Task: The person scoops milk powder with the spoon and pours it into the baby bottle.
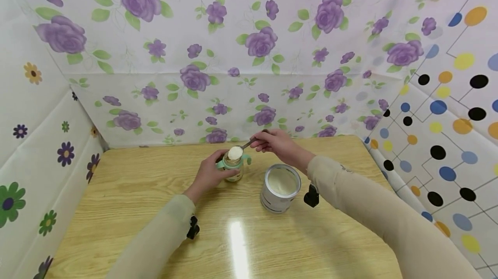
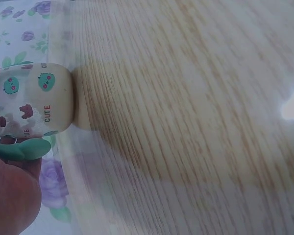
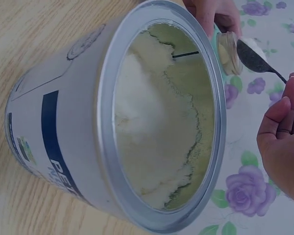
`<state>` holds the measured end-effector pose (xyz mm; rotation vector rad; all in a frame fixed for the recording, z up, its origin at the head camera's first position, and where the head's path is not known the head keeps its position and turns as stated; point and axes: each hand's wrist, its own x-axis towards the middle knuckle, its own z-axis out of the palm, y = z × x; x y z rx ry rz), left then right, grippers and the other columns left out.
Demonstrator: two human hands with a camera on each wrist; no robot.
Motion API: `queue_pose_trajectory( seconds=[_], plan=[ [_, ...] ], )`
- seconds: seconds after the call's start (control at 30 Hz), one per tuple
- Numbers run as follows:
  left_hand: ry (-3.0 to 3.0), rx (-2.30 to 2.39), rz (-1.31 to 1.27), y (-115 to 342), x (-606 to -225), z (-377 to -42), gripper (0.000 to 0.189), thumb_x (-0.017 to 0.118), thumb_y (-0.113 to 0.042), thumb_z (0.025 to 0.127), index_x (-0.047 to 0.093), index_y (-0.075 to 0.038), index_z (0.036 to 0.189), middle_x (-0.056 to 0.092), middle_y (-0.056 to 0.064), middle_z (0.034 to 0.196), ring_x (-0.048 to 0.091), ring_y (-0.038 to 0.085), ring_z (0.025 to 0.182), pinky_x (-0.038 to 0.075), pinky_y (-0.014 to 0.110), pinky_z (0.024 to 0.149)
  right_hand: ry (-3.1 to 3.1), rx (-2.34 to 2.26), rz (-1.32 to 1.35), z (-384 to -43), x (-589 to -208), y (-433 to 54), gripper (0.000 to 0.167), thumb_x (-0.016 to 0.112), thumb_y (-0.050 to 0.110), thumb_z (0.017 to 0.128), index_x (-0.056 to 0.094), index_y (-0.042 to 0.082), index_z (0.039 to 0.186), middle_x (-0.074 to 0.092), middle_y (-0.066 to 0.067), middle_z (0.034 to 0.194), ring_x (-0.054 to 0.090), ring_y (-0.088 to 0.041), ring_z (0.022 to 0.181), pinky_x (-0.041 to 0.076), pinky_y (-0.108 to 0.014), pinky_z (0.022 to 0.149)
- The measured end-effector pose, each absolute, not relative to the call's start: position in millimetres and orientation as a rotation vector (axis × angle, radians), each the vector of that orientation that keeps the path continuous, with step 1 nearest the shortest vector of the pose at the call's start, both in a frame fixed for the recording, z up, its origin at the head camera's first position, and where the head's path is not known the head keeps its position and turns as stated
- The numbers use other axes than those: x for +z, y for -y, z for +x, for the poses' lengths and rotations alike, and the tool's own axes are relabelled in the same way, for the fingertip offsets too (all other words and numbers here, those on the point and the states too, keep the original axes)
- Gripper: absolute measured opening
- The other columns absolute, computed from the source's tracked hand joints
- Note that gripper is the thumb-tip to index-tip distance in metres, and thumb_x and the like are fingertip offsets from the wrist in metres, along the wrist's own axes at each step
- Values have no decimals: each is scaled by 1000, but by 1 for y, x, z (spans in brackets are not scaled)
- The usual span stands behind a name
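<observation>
My left hand [image 1: 210,172] grips a small baby bottle [image 2: 34,100] with green handles and "CUTE" prints, upright on the table. Its mouth is uncapped. With my right hand [image 1: 277,144] I pinch the handle of a metal spoon [image 3: 255,59]. A heap of white powder [image 1: 235,153] fills the spoon's bowl, which sits right over the bottle's mouth. Below my right forearm stands an open tin [image 3: 54,117] with pale milk powder [image 3: 152,122] inside.
The wooden table [image 1: 155,166] ends at a flowered cloth wall [image 1: 163,97] just behind the bottle. Patterned cloths also hang at the left and right sides. A bright light reflection [image 1: 238,244] lies on the tabletop in front.
</observation>
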<state>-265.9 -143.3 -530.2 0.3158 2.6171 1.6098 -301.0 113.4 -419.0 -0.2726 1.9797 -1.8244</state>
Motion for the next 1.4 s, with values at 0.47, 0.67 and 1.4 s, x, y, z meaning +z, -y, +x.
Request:
queue_pose_trajectory(
  seconds=[0.47,0.67,1.4],
  plan=[
    [-2615,1616,323,143,-530,-265,67,93,-27,87,62,-17,145,67,9,139,63,29,127,51,53,109,-2239,-1552,-495,-299,-414,-97,29,58,23,113,76,1,121,78,-20,107,74,-19,87,58,-33,81],
    [-2612,1605,309,143,-529,-264,69,93,-29,87,61,-18,147,67,8,139,63,28,125,52,53,107,-2391,-1348,-706,-293,-411,-93,29,58,27,113,78,7,119,79,-15,105,76,-28,93,59,-35,83],
    [-2608,1590,319,144,-529,-263,71,92,-35,88,59,-21,149,66,5,142,63,27,128,54,53,107,-2546,-945,-1110,-275,-407,-102,27,62,16,110,78,8,130,81,1,107,66,-6,70,48,-25,59]
  ],
)
